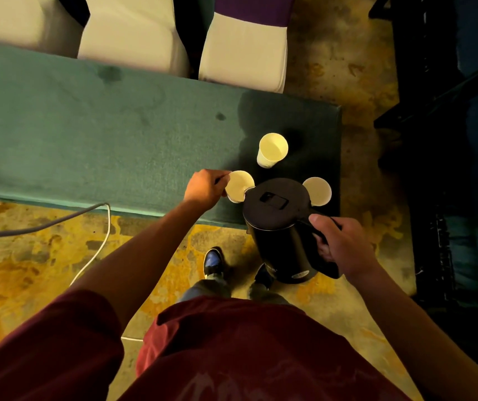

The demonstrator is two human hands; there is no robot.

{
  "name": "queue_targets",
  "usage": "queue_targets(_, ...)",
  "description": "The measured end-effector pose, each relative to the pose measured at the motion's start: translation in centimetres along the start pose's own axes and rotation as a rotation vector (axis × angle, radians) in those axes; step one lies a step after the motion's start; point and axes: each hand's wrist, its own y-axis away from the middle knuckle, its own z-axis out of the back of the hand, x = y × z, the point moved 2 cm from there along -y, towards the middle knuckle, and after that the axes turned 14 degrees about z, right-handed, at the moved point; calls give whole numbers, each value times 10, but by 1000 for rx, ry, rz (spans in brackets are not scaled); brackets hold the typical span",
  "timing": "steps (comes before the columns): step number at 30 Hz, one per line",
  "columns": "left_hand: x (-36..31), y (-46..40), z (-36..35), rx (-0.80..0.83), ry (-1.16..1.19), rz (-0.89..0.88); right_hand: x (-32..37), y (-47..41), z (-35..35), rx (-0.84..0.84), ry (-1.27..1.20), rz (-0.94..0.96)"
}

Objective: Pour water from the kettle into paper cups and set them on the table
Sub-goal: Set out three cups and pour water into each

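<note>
A black electric kettle (278,224) hangs in the air by the near edge of the green table (102,134), lid shut, spout pointing left. My right hand (340,244) grips its handle. My left hand (206,188) holds a paper cup (237,185) by its left side, and the kettle's spout touches that cup's rim. A second paper cup (272,149) stands on the table just behind. A third paper cup (318,191) stands to the right, partly hidden by the kettle. I cannot see water in the cups.
Three white-covered chairs (133,33) line the table's far side. A grey cable (58,221) runs over the near table edge down to the patterned floor. Dark furniture (449,140) stands to the right. My shoes (213,263) are below the kettle.
</note>
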Motion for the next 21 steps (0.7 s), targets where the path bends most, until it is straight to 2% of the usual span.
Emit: queue_targets(21, 0, 1, 0, 6, 18, -28, 1, -2, 0, -2, 37, -30)
